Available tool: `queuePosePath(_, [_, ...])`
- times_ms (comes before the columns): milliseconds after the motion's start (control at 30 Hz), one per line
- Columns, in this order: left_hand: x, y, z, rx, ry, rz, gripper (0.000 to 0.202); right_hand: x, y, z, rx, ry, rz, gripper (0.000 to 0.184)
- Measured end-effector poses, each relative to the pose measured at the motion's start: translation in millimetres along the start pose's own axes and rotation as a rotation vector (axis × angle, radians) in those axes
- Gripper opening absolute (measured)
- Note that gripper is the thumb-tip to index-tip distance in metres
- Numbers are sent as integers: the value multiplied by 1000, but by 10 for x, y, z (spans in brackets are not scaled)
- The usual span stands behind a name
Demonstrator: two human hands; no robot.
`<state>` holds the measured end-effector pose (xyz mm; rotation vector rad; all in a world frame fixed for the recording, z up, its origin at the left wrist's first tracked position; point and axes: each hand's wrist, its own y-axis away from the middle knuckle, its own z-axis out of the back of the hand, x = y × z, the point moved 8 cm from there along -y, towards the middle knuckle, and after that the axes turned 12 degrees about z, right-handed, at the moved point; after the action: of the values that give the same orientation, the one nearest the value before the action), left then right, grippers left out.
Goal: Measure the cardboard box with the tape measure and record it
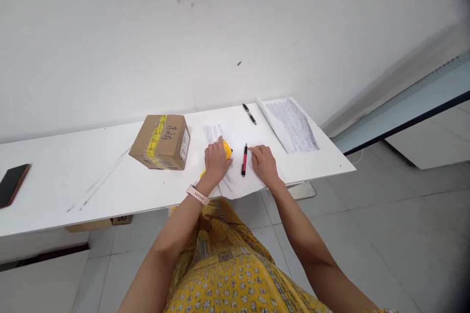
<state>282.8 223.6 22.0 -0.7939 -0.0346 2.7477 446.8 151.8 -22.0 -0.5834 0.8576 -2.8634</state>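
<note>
My left hand [216, 160] is closed around a yellow object [227, 149] with a dark tip at its right side. Most of that object is hidden under my fingers, so its kind does not show. Beneath both hands lies a white sheet of paper [244, 187] with printed dark lines on its left part. A red and black pen [244, 160] rests on the sheet between my hands. Just right of the pen, my right hand [264, 164] rests on the paper with loosely bent fingers. Its forefinger reaches toward the pen, and no object shows in it.
A taped cardboard box [161, 142] stands left of my hands on the narrow white table [91, 171]. Behind the sheet lies a black pen [249, 114]. Densely marked paper [293, 124] lies at the right. A dark phone-like object [13, 185] is far left. The wall borders the back.
</note>
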Motion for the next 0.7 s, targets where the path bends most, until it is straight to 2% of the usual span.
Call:
queuePosePath(100, [130,19,37,136,329,58,87,42,-21,162,-130,-77,-55,34])
queuePosePath(200, [161,264,197,403,841,67,91,165,-68,391,-274,-282,-193,36])
queuePosePath(233, [155,371,278,487,976,66,90,249,-110,412,-253,-411,-240,36])
queuePosePath(300, [160,574,484,563,1138,49,89,535,-225,364,-91,-732,-294,40])
queuePosePath(367, [223,743,689,540,1188,39,88,924,-332,349,74,-977,-274,46])
queuePosePath(467, [402,957,934,443,1183,59,86,1414,-438,381,193,-1089,-211,43])
queuePosePath(600, [695,1211,1221,322,1173,108,84,1895,-527,233,339,-1179,-206,33])
queuePosePath(700, [960,1367,1462,251,1152,190,80,2133,-788,117,380,-1268,-182,32])
